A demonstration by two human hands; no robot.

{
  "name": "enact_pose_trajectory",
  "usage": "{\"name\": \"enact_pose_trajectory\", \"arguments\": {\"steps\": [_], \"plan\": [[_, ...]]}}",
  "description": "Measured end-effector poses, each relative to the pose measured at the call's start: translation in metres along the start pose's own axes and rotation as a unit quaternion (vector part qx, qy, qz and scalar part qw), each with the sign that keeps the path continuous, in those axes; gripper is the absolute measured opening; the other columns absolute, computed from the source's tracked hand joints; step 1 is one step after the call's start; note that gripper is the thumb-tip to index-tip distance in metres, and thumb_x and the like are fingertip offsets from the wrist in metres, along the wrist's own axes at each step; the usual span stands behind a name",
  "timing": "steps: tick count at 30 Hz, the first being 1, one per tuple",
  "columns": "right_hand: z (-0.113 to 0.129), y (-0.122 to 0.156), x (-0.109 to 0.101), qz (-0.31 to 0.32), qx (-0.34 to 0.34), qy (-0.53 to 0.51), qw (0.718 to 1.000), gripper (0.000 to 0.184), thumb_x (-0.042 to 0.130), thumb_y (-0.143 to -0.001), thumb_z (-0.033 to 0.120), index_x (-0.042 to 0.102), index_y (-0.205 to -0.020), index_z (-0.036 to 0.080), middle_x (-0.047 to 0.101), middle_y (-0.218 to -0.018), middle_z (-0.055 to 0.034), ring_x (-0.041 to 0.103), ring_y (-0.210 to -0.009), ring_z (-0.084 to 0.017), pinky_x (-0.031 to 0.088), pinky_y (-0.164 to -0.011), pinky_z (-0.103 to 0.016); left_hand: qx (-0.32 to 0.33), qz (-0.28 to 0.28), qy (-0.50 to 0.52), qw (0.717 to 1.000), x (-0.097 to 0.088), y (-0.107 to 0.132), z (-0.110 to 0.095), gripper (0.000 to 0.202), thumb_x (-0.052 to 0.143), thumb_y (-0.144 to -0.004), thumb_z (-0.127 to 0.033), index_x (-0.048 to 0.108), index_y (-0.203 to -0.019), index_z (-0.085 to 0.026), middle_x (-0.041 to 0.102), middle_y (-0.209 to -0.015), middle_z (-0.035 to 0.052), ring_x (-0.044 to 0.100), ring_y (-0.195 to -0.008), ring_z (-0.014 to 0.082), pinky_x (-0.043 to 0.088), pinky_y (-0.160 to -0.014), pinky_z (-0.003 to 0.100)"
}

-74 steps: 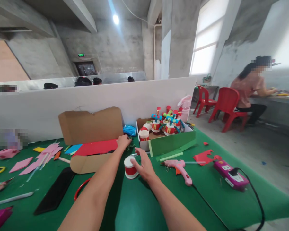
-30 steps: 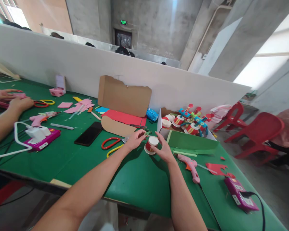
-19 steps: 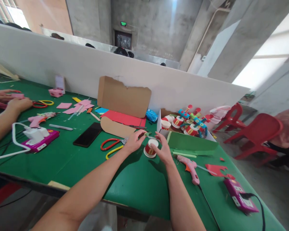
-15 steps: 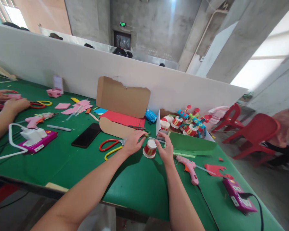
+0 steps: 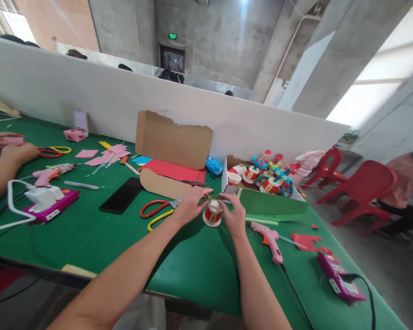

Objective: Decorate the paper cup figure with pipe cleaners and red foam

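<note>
The left hand (image 5: 192, 205) and right hand (image 5: 234, 213) appear to pinch opposite ends of the green folded-paper spring (image 5: 212, 197), just above the upturned paper cup (image 5: 213, 217). It should handle as light, springy and easily crushed, best held gently by its end folds, leaving the middle free.

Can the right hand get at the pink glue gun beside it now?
Probably yes: the pink glue gun lies just to the right of the right hand, with nothing visible between them. The hand is at the green spring over the paper cup, though, so it would likely have to leave that first.
</note>
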State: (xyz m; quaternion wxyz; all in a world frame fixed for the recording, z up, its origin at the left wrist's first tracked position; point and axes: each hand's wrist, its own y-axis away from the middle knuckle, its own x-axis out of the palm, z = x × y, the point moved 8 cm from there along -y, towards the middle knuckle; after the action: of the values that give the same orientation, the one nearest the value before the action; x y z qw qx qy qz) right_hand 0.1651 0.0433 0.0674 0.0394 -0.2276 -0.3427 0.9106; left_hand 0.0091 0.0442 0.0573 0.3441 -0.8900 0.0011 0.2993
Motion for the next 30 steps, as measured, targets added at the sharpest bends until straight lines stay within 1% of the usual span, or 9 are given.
{"name": "enact_pose_trajectory", "arguments": {"steps": [2, 4, 6, 9, 13, 16, 20, 24, 30], "plan": [[-0.005, -0.001, -0.006, -0.020, 0.029, -0.020, 0.999, 0.019, 0.059, -0.082, 0.033, 0.069, -0.094, 0.021, 0.073, -0.095, -0.0049, 0.066, -0.089, -0.021, 0.038, -0.106, -0.047, -0.038, -0.001, 0.064, 0.997, -0.001, 0.000, 0.010, 0.040, 0.061, -0.084, -0.033, 0.056, -0.121, -0.021, 0.064, -0.107, 0.0081, 0.060, -0.097, 0.0205, 0.048, -0.092, 0.037], [-0.012, -0.001, -0.008, -0.027, 0.064, -0.044, 0.997, 0.022, 0.059, -0.082, 0.034, 0.069, -0.096, 0.020, 0.073, -0.096, -0.0061, 0.066, -0.089, -0.021, 0.046, -0.096, -0.043, -0.068, -0.008, 0.130, 0.989, -0.002, -0.001, 0.019, 0.050, 0.068, -0.078, -0.034, 0.053, -0.124, -0.020, 0.064, -0.105, 0.0077, 0.061, -0.093, 0.0192, 0.049, -0.090, 0.036], [-0.018, 0.000, -0.007, -0.029, 0.091, -0.075, 0.993, 0.024, 0.060, -0.081, 0.034, 0.069, -0.097, 0.019, 0.072, -0.097, -0.0069, 0.066, -0.088, -0.021, 0.051, -0.087, -0.038, -0.087, -0.011, 0.189, 0.978, -0.001, -0.001, 0.024, 0.056, 0.071, -0.074, -0.035, 0.052, -0.124, -0.020, 0.064, -0.104, 0.0077, 0.061, -0.093, 0.0189, 0.048, -0.090, 0.036], [-0.023, 0.000, -0.005, -0.032, 0.105, -0.107, 0.988, 0.024, 0.061, -0.080, 0.033, 0.068, -0.098, 0.019, 0.073, -0.097, -0.0065, 0.066, -0.089, -0.020, 0.051, -0.084, -0.035, -0.099, -0.002, 0.256, 0.962, 0.001, -0.001, 0.025, 0.054, 0.074, -0.073, -0.037, 0.055, -0.120, -0.019, 0.064, -0.105, 0.0080, 0.060, -0.098, 0.0195, 0.047, -0.093, 0.037], [-0.022, 0.001, -0.004, -0.025, 0.099, -0.104, 0.989, 0.023, 0.062, -0.079, 0.032, 0.069, -0.098, 0.020, 0.073, -0.098, -0.0057, 0.066, -0.090, -0.020, 0.051, -0.085, -0.034, -0.126, 0.020, 0.304, 0.944, 0.006, -0.001, 0.024, 0.047, 0.074, -0.072, -0.042, 0.061, -0.110, -0.017, 0.065, -0.108, 0.0087, 0.060, -0.100, 0.0205, 0.047, -0.093, 0.037], [-0.018, 0.001, -0.003, -0.021, 0.093, -0.095, 0.991, 0.023, 0.062, -0.079, 0.031, 0.070, -0.098, 0.020, 0.072, -0.099, -0.0059, 0.066, -0.091, -0.020, 0.050, -0.086, -0.035, -0.146, 0.028, 0.311, 0.939, 0.009, -0.001, 0.026, 0.044, 0.072, -0.073, -0.044, 0.064, -0.106, -0.016, 0.067, -0.103, 0.0080, 0.061, -0.096, 0.0202, 0.047, -0.090, 0.036], [-0.017, 0.001, -0.003, -0.019, 0.092, -0.096, 0.991, 0.023, 0.062, -0.078, 0.030, 0.070, -0.098, 0.020, 0.072, -0.100, -0.0065, 0.065, -0.092, -0.020, 0.050, -0.087, -0.035, -0.151, 0.017, 0.295, 0.943, 0.009, -0.002, 0.030, 0.038, 0.070, -0.074, -0.044, 0.067, -0.099, -0.016, 0.069, -0.097, 0.0070, 0.062, -0.092, 0.0200, 0.048, -0.087, 0.035], [-0.018, 0.001, -0.001, -0.014, 0.096, -0.109, 0.989, 0.024, 0.063, -0.078, 0.030, 0.069, -0.099, 0.020, 0.072, -0.100, -0.0066, 0.065, -0.092, -0.021, 0.049, -0.087, -0.036, -0.129, -0.010, 0.250, 0.960, 0.005, -0.002, 0.031, 0.031, 0.070, -0.074, -0.041, 0.067, -0.093, -0.016, 0.069, -0.094, 0.0059, 0.063, -0.089, 0.0191, 0.049, -0.086, 0.034], [-0.019, 0.000, 0.001, -0.007, 0.100, -0.113, 0.989, 0.027, 0.065, -0.076, 0.031, 0.069, -0.100, 0.019, 0.073, -0.098, -0.0066, 0.066, -0.090, -0.020, 0.051, -0.085, -0.034, -0.081, -0.045, 0.177, 0.980, -0.004, -0.002, 0.025, 0.022, 0.067, -0.079, -0.035, 0.067, -0.093, -0.018, 0.068, -0.096, 0.0062, 0.063, -0.091, 0.0186, 0.048, -0.089, 0.035]]}}
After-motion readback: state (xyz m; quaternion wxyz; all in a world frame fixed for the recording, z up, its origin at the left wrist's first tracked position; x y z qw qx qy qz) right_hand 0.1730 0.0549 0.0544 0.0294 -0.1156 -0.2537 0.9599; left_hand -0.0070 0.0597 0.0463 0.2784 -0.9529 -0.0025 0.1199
